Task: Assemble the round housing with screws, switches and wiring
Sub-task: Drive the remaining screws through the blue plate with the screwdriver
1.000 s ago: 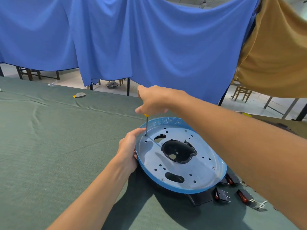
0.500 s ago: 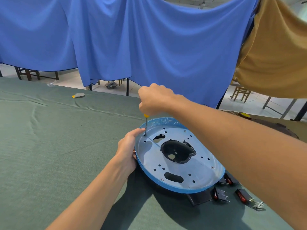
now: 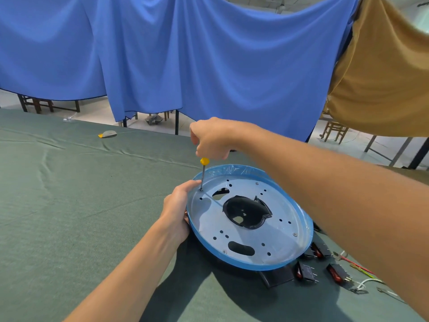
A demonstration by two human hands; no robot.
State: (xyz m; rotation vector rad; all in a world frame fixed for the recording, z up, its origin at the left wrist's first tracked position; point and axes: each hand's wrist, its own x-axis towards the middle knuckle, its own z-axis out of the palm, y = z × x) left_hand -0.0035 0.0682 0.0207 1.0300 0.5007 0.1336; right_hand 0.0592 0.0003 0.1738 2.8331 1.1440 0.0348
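One left hand (image 3: 176, 205) grips the left rim of the single round housing (image 3: 209, 221), which lies mid-table. One right hand (image 3: 213, 140) clasps one upright screwdriver (image 3: 202, 175), its tip in a hole by the left rim. At least three switches (image 3: 306, 271) lie near right. Since a second ago, only the right fingers have re-set on the handle.

Round blue-rimmed housing (image 3: 209, 221) lies open side up, switches (image 3: 307, 273) and wires (image 3: 362, 268) beside.
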